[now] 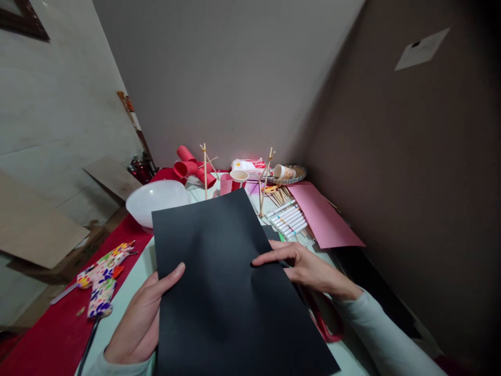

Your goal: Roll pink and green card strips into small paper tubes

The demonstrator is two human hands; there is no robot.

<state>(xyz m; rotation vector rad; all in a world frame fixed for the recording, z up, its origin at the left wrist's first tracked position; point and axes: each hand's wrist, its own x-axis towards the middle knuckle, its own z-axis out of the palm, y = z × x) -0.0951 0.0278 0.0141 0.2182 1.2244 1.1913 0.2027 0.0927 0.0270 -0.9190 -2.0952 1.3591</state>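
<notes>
Your left hand (136, 316) grips the smooth black sheet (219, 292) at its left edge, thumb on top; your right hand (313, 267) straddles the right edge, index finger on top. Between them, the rectangle's long axis runs away from you. Beyond your left hand sits a round white bowl (156, 202); beyond your right, a cup (287, 173) (patterned, sideways) lies in a shallow basket (302, 174).

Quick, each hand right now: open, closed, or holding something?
Left hand: holding the black rectangular paper-like sheet by its left edge.
Right hand: one finger on the sheet's face near its right edge; whether it grips cannot be told.
</notes>
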